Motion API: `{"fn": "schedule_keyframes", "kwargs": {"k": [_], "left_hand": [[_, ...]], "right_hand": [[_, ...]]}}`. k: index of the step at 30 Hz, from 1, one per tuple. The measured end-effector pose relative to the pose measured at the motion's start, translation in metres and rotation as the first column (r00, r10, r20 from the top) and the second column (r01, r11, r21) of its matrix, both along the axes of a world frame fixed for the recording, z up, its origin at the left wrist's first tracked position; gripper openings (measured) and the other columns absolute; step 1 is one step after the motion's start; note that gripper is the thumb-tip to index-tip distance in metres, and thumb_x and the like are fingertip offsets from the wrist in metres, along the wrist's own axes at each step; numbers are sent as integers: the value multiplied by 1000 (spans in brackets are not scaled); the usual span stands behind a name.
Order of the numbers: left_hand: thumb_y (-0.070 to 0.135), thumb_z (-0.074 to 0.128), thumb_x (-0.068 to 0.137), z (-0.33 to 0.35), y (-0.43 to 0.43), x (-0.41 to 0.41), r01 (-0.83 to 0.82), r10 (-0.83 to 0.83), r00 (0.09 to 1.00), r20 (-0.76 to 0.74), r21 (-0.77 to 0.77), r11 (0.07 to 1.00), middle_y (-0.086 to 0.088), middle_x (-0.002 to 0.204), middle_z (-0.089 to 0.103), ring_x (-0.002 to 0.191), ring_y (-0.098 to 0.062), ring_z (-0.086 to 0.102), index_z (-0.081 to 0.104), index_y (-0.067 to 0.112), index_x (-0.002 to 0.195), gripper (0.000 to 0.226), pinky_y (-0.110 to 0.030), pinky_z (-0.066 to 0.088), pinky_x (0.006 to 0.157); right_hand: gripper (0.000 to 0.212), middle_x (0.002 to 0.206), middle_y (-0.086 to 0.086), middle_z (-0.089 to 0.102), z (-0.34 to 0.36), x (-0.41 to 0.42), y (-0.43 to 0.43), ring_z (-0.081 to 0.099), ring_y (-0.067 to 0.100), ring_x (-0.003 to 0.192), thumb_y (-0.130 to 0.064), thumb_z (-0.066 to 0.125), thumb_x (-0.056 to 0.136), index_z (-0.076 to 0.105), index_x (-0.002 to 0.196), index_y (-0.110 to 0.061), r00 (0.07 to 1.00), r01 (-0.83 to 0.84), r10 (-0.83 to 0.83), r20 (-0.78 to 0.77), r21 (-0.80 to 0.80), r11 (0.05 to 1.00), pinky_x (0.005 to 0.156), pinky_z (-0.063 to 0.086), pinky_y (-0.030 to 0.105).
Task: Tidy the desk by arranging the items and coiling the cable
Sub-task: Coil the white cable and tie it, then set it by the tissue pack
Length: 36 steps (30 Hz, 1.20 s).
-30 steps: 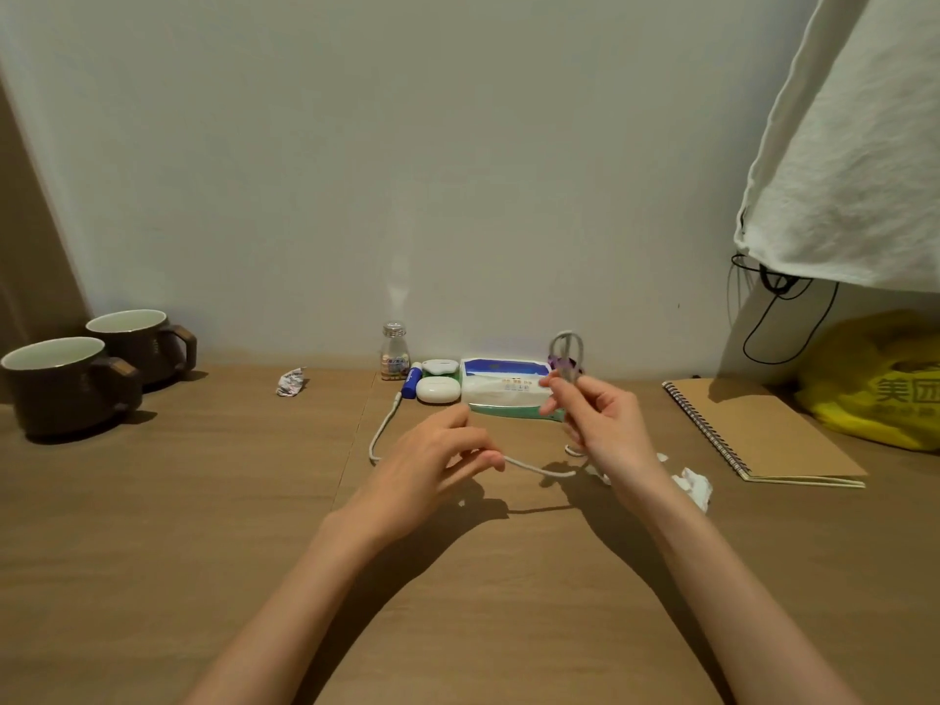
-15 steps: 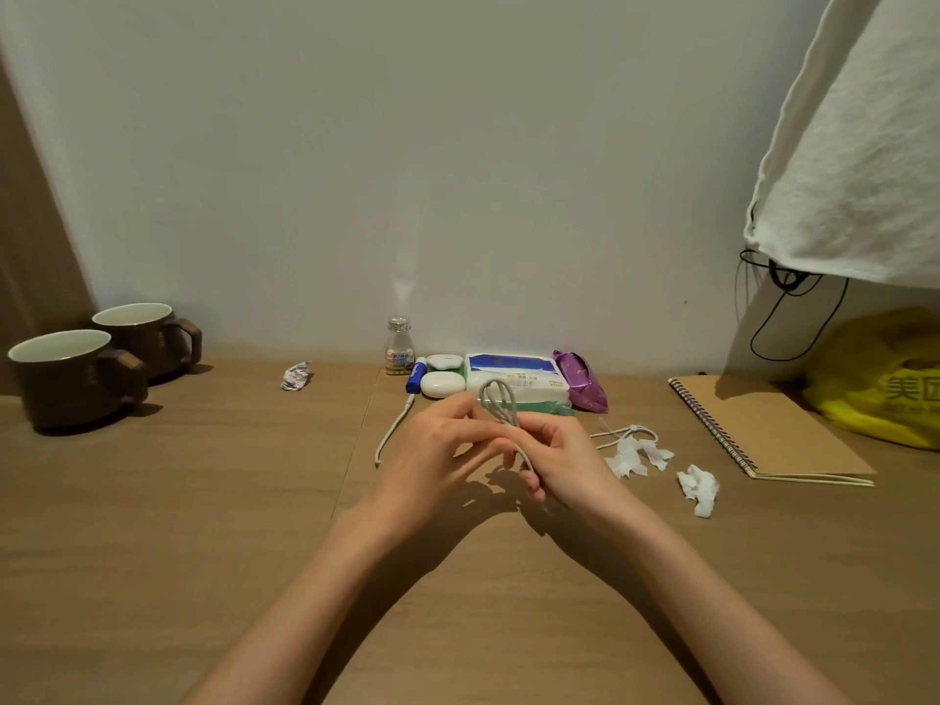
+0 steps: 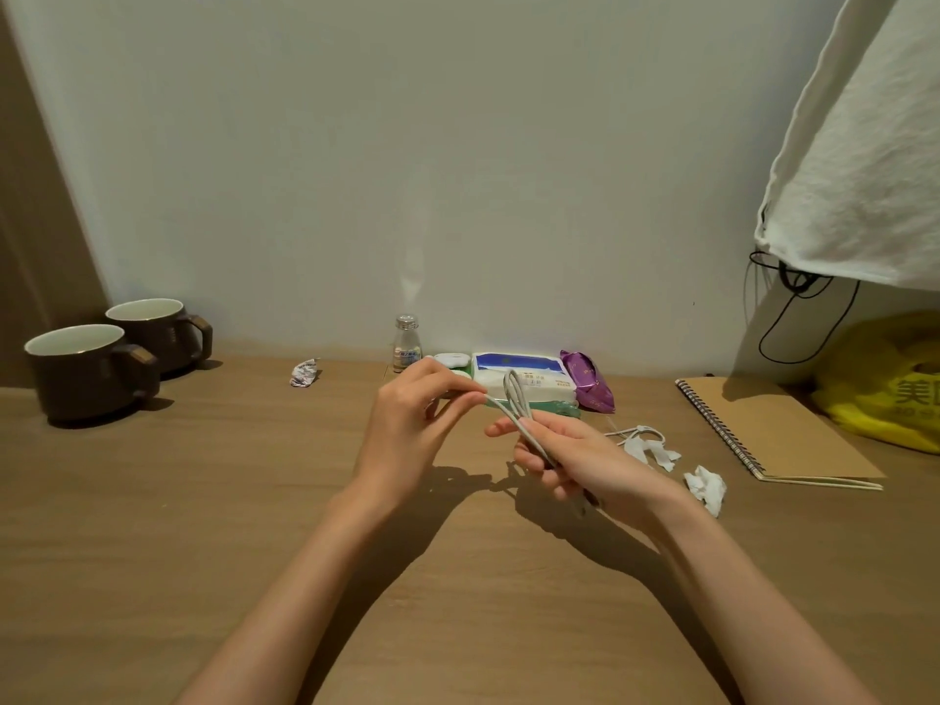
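Observation:
A thin white cable point(image 3: 515, 399) is folded into narrow loops above the middle of the wooden desk point(image 3: 203, 501). My right hand point(image 3: 575, 460) is closed around the lower part of the loops. My left hand point(image 3: 412, 424) pinches the cable's free end just left of the loops. Behind the hands, against the wall, lie a blue and white tissue pack point(image 3: 524, 381), a purple packet point(image 3: 587, 386), a small glass bottle point(image 3: 406, 343) and a white case point(image 3: 450, 358). The cable's lower end is hidden in my right palm.
Two dark mugs point(image 3: 96, 363) stand at the far left. A crumpled wrapper point(image 3: 304, 373) lies left of the bottle. Crumpled tissues point(image 3: 704, 488) and a white cord point(image 3: 638, 435) lie right of my hands, beside a spiral notebook point(image 3: 773, 429). A yellow bag point(image 3: 885, 379) and hanging white cloth point(image 3: 864, 145) fill the right.
The cable has come off the desk and is now gathered into loops in my right hand. My left hand moved from the middle of the cable to its free end.

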<state>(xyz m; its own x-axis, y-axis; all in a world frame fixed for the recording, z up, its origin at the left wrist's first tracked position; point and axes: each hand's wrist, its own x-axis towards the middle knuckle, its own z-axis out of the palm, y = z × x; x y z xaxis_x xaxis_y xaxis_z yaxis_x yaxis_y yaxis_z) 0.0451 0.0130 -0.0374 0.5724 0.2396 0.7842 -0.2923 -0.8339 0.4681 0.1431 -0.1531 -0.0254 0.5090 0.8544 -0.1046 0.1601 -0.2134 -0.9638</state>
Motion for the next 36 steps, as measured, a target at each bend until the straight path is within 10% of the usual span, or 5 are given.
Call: {"fn": "schedule_keyframes", "kwargs": {"k": [3, 12, 21, 26, 36], "left_hand": [[19, 69, 82, -1, 2, 0, -13, 13, 1000, 9, 5, 1000, 6, 83, 60, 71, 2, 53, 74, 13, 93, 14, -7, 36, 60], [19, 69, 83, 1, 4, -1, -24, 25, 999, 43, -24, 999, 9, 82, 64, 67, 1, 54, 74, 15, 92, 11, -9, 37, 59], [13, 69, 83, 4, 9, 1, 8, -23, 999, -34, -399, 917, 6, 81, 73, 69, 0, 65, 74, 17, 100, 18, -13, 49, 65], [9, 68, 82, 10, -1, 0, 168, -239, 970, -37, -608, 776, -3, 73, 74, 57, -12, 62, 73, 15, 94, 14, -26, 57, 63], [14, 69, 82, -7, -13, 7, 146, -254, 951, -175, -471, 870, 2, 75, 73, 62, -9, 65, 74, 16, 94, 14, -22, 54, 60]], "right_hand": [[38, 65, -6, 42, 1, 0, 0, 29, 6, 51, -39, 33, 102, 60, 120, -19, 994, -31, 32, -109, 14, 999, 44, 25, 18], [30, 59, -11, 38, 3, -4, -2, 33, 5, 50, -32, 37, 101, 52, 80, -17, 982, -23, 9, 186, 70, 997, 45, 29, 12], [22, 58, -4, 29, 13, 8, -7, 25, 5, 47, -35, 51, 90, 59, 85, -15, 947, 248, -94, -309, 512, 822, 39, 31, 13], [24, 63, -1, 55, 7, 5, -2, 47, 7, 50, -30, 57, 86, 68, 93, -9, 935, 345, -249, -253, 484, 804, 53, 49, 18], [22, 78, 5, 71, -2, -6, 3, 67, 15, 71, -25, 59, 90, 73, 99, -11, 936, 347, -346, -59, 296, 890, 69, 56, 27]]}}
